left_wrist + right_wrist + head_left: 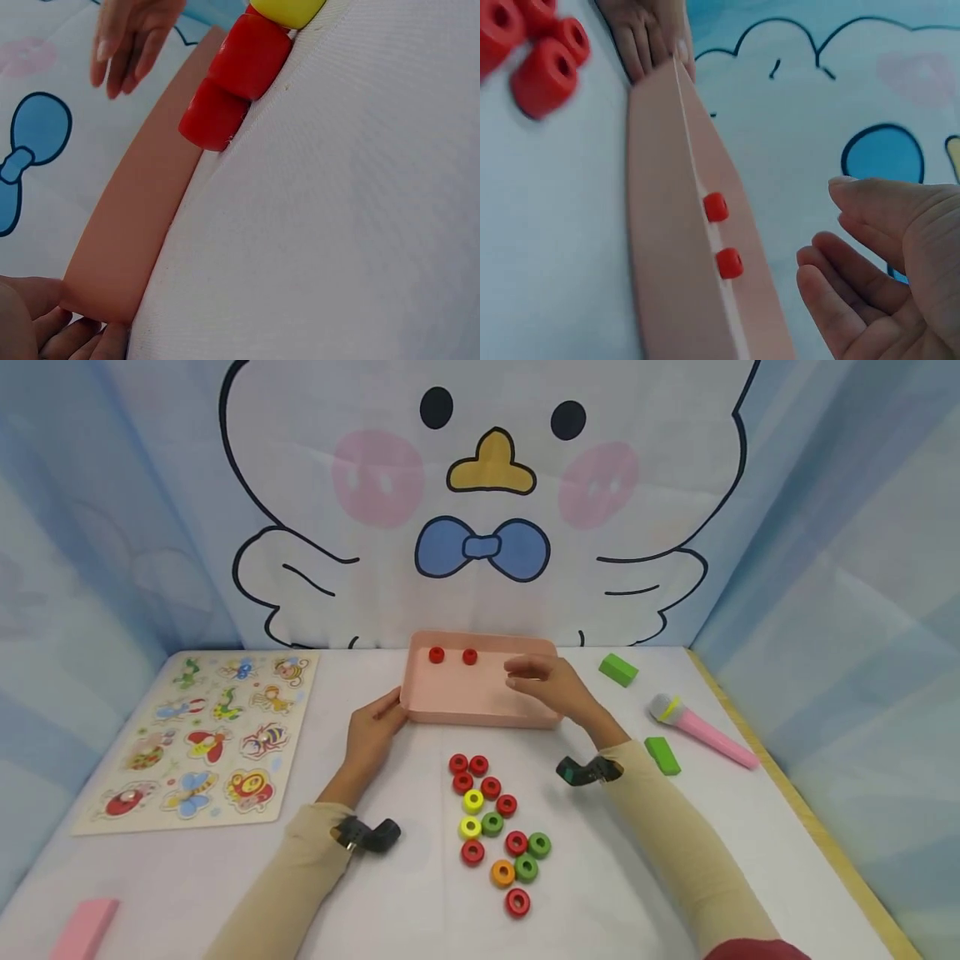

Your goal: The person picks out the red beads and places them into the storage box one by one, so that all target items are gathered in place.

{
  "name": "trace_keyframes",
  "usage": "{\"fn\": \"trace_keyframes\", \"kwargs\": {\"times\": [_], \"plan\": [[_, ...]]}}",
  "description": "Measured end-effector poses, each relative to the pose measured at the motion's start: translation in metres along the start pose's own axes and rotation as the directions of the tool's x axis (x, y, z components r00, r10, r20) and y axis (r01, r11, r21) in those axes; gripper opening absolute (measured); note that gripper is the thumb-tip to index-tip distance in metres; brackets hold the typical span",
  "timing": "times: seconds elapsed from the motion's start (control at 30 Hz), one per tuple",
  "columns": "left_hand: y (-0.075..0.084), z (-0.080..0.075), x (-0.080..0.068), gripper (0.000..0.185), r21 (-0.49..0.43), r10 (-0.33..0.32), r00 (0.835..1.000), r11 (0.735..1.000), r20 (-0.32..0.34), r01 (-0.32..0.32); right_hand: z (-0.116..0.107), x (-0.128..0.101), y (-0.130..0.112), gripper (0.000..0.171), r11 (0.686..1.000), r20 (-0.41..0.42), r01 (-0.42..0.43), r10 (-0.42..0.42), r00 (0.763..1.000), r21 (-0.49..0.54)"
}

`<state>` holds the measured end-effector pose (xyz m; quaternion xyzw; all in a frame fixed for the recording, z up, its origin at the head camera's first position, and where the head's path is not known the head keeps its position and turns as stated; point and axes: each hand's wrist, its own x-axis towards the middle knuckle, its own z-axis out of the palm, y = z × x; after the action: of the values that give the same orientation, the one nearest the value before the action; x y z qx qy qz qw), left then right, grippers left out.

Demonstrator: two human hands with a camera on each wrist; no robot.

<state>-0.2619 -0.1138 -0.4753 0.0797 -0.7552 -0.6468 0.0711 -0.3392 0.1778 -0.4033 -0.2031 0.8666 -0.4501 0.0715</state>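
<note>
At the far left of the white table [420,910] a wooden puzzle board [202,739] with insect pictures is laid flat, and a pink block [84,928] is seen near the front corner. The left hand [372,732] is held against the left end of the pink tray [480,697], its fingers touching the tray's corner; whether they are curled round the rim cannot be told. Two red rings [453,656] lie side by side inside the tray near its back wall. In front of the tray a loose cluster of rings [497,831] in red, yellow, green and orange is spread out. The right hand [551,683] is held over the tray's right part, fingers relaxed and spread, nothing grasped. Further right, two green blocks [618,669] and a toy microphone [701,731] are found.
</note>
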Motion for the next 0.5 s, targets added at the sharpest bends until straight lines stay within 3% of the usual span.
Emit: {"fn": "trace_keyframes", "kwargs": {"times": [0.1, 0.27, 0.4, 0.5], "plan": [[0.0, -0.001, 0.0, 0.047, 0.013, -0.003, 1.0, 1.0, 0.0, 0.004, 0.004, -0.034, 0.004, 0.034, 1.0, 0.018, 0.021, -0.021, 1.0, 0.002], [-0.001, -0.003, 0.0, 0.047, 0.033, -0.019, 1.0, 0.999, -0.009, 0.019, 0.021, -0.083, 0.017, 0.033, 0.996, 0.165, 0.053, -0.064, 0.984, 0.067], [0.0, -0.003, 0.0, 0.047, 0.023, -0.022, 1.0, 0.999, -0.007, 0.022, 0.037, -0.108, 0.024, 0.035, 0.99, 0.269, 0.044, -0.08, 0.96, 0.136], [-0.001, 0.0, 0.0, 0.047, 0.009, -0.009, 1.0, 1.0, -0.001, 0.009, 0.043, -0.12, 0.025, 0.034, 0.989, 0.282, 0.049, -0.087, 0.955, 0.14]]}}
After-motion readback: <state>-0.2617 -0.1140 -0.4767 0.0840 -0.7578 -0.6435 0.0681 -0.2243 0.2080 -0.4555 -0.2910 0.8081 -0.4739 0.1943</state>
